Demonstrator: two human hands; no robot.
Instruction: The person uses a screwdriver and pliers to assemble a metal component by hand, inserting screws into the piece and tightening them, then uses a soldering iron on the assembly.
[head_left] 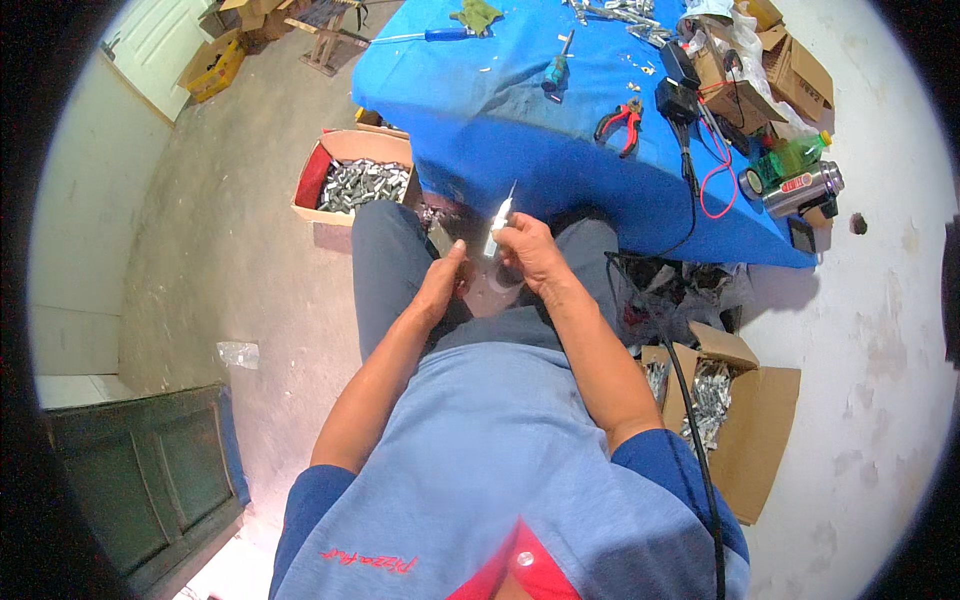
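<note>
My right hand (528, 252) grips a small white tool with a thin pointed tip (501, 212), held upright over my lap. My left hand (444, 282) rests close beside it on my left thigh, fingers together; I cannot tell if anything is in it. Something pale and round (503, 280) sits between the two hands, partly hidden. I am seated in grey trousers at the near edge of a blue-covered table (520, 130).
On the table lie red-handled pliers (622, 122), screwdrivers (556, 68), a black adapter with cable (678, 100) and small metal parts. Cardboard boxes of metal pieces stand on the floor at left (352, 182) and right (712, 392). A green bottle and metal flask (800, 180) sit at right.
</note>
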